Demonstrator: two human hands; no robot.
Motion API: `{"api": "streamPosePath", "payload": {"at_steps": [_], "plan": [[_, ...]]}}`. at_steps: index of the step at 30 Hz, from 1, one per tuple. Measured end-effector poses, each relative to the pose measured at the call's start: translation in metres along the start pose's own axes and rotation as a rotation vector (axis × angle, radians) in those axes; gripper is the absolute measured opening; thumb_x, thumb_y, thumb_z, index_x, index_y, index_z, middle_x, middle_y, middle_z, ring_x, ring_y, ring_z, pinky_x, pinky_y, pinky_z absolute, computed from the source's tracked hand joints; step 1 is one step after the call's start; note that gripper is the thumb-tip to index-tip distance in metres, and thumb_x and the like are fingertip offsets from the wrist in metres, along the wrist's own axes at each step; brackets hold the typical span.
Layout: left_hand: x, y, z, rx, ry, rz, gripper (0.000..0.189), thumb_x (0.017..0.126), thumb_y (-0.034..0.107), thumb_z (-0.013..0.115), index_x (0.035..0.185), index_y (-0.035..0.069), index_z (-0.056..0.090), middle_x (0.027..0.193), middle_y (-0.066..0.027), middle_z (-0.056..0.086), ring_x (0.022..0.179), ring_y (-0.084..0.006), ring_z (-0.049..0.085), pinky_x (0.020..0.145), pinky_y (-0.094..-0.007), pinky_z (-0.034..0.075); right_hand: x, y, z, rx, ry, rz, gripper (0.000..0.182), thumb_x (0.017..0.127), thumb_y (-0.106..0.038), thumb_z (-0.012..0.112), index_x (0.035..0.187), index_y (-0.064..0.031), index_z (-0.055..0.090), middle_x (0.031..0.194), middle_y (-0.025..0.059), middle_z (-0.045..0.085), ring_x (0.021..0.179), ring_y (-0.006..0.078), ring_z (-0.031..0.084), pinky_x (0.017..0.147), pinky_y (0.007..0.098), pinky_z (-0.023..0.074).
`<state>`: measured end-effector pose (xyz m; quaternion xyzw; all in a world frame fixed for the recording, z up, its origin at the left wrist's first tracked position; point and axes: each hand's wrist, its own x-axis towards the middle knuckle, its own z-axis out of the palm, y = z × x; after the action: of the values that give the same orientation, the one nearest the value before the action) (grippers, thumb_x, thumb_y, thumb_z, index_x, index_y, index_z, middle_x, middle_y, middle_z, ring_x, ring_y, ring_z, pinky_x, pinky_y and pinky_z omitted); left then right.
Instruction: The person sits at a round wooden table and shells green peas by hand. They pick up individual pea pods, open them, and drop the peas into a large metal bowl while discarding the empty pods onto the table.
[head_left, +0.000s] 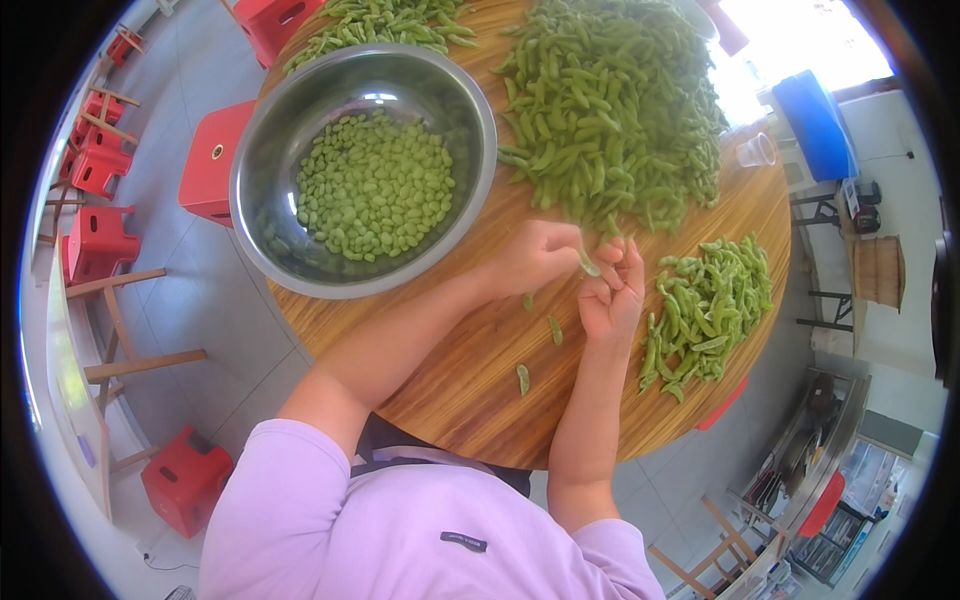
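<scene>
My left hand (536, 259) is curled with a green soybean pod (588, 262) pinched at its thumb and fingertips. My right hand (613, 292) is beside it, palm up and fingers bent, at the pod's lower end; whether it grips the pod is unclear. Beyond the hands lies a large heap of whole green pods (600, 120). Left of them, a steel basin (266, 217) holds many shelled green beans (382, 195). A smaller pile of pods or shells (709, 315) lies right of my right hand. Loose pod pieces (523, 379) are scattered below my wrists.
The round wooden table (480, 420) has its near edge against my body. More pods (375, 26) lie behind the basin. A clear plastic cup (756, 150) stands near the right edge. Red stools (217, 161) and wooden legs (135, 364) occupy the floor at left.
</scene>
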<state>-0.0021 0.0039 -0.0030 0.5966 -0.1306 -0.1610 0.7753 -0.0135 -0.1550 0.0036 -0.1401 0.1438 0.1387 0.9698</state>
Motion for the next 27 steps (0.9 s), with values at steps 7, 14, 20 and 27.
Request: {"api": "streamPosePath", "payload": {"at_steps": [7, 14, 20, 27], "plan": [[-0.001, 0.005, -0.007, 0.177, -0.175, -0.024, 0.032, 0.084, 0.021, 0.056, 0.057, 0.007, 0.045, 0.056, 0.0043, 0.041, 0.053, -0.0032, 0.035, 0.047, -0.0236, 0.027, -0.002, -0.003, 0.003, -0.117, 0.016, 0.014, 0.019, 0.087, -0.004, 0.043, 0.102, 0.0044, 0.052, 0.076, 0.0037, 0.05, 0.055, 0.004, 0.037, 0.037, 0.0154, 0.0266], [-0.001, 0.012, 0.002, 0.215, -0.028, 0.121, 0.039, 0.088, 0.028, 0.06, 0.059, 0.005, 0.049, 0.053, 0.0019, 0.042, 0.052, -0.0056, 0.035, 0.045, -0.0258, 0.028, -0.008, -0.001, 0.009, -0.624, 0.081, -0.055, 0.023, 0.084, -0.001, 0.042, 0.096, 0.0076, 0.059, 0.069, 0.0007, 0.051, 0.055, 0.004, 0.036, 0.041, 0.0163, 0.0255], [0.004, -0.003, 0.001, 0.457, 0.207, 0.135, 0.036, 0.088, 0.022, 0.06, 0.062, 0.001, 0.048, 0.053, -0.003, 0.041, 0.051, -0.0076, 0.035, 0.045, -0.0297, 0.03, -0.008, 0.017, 0.008, -1.14, 0.129, -0.242, 0.022, 0.087, -0.004, 0.048, 0.101, 0.0033, 0.064, 0.064, -0.002, 0.048, 0.053, 0.0023, 0.036, 0.043, 0.0181, 0.0266], [0.003, 0.003, -0.003, 0.276, 0.338, 0.039, 0.035, 0.089, 0.024, 0.06, 0.065, 0.001, 0.047, 0.056, 0.0001, 0.043, 0.053, -0.0073, 0.036, 0.046, -0.0285, 0.031, -0.007, 0.004, 0.011, -0.776, 0.093, -0.126, 0.024, 0.087, -0.003, 0.046, 0.104, 0.0043, 0.061, 0.067, -0.0014, 0.049, 0.053, 0.0029, 0.036, 0.042, 0.0162, 0.0259]]}}
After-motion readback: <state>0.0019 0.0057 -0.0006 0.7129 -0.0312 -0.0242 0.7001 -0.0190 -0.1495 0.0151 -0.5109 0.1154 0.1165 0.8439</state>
